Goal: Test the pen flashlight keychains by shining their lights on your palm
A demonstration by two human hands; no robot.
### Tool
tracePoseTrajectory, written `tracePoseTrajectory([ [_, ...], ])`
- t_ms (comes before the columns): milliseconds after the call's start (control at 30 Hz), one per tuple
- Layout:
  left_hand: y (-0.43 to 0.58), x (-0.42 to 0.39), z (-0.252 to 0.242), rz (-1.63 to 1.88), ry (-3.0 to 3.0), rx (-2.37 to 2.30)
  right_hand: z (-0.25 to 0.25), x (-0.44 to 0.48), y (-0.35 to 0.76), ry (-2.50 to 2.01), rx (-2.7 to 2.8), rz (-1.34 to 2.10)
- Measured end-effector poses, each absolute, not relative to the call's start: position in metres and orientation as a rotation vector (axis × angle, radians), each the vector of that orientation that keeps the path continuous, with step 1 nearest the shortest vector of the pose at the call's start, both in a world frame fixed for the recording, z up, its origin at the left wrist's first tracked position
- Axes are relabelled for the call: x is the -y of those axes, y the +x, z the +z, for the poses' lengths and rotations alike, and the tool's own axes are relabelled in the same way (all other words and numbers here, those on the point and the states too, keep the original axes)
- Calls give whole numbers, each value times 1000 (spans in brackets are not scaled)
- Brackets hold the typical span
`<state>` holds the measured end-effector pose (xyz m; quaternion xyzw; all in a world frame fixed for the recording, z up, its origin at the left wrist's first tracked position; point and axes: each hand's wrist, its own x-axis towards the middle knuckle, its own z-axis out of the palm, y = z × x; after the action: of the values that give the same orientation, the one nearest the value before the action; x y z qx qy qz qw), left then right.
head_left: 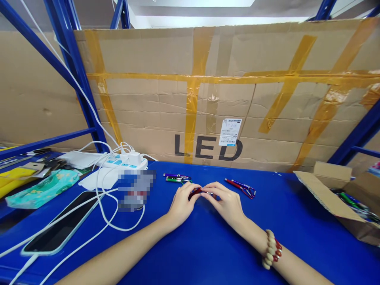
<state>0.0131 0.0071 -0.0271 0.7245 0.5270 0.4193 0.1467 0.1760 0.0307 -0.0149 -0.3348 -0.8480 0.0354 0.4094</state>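
Left hand (181,201) and right hand (228,202), closed in pinches, hold a small, shiny dark-red object (195,192) between them; a slim green stick (173,179) lies beyond the left.

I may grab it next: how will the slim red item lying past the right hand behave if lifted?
The slim red item is probably light, being so thin. Its rod-like body might roll, though the end clip would likely check that. The bluish item lies close alongside and may get dragged along.
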Motion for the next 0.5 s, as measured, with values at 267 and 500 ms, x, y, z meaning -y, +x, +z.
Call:
tracePoseTrajectory([
  [267, 12, -9, -30, 1310, 1974, -1475, -13, -43, 184, -1179, 2324, -15],
  [500, 13, -7, -28, 1275, 1983, -1469, -15, -46, 184, -1264, 2337, 56],
])
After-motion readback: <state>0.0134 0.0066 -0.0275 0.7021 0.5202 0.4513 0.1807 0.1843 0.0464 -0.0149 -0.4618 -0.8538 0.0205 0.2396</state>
